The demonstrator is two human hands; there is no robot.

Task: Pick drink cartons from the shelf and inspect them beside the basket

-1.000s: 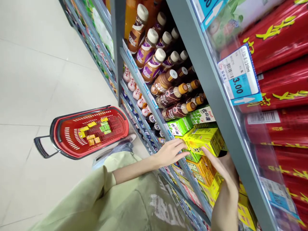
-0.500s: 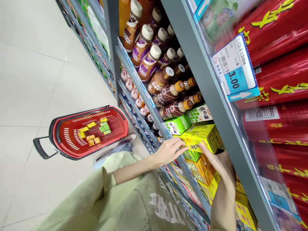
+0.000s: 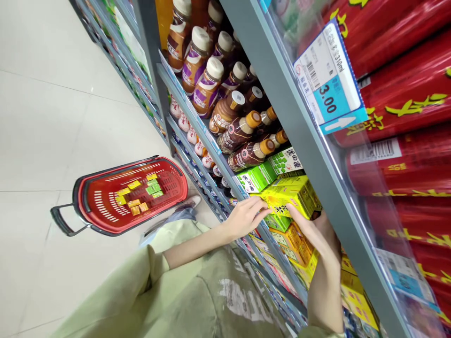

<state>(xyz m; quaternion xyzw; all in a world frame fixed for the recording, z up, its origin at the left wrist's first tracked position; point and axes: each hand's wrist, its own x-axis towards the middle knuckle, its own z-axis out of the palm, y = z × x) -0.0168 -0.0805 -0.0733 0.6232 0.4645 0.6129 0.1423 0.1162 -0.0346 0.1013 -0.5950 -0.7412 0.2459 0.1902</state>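
My left hand (image 3: pixel 244 217) pinches the near lower end of a yellow pack of drink cartons (image 3: pixel 291 195), its fingertips bunched together. At the pack's other side is my right hand (image 3: pixel 312 230), thumb laid along the printed face and the other fingers hidden behind. The pack sits at the front of the shelf, against green-and-white cartons (image 3: pixel 257 177). Below it lie a green carton (image 3: pixel 278 221) and orange cartons (image 3: pixel 294 244), partly covered by my right forearm.
Bottled drinks (image 3: pixel 207 87) stand in rows on the same shelf. Red cans (image 3: pixel 398 108) fill the shelf above, behind a price tag (image 3: pixel 331 77). On the tiled floor to the left, a red basket (image 3: pixel 172 180) holds several small yellow, orange and green cartons.
The camera view has shifted slightly, so shelf and bottles appear further left and up. Both hands stay on the yellow pack, with only slight movement of the fingers.
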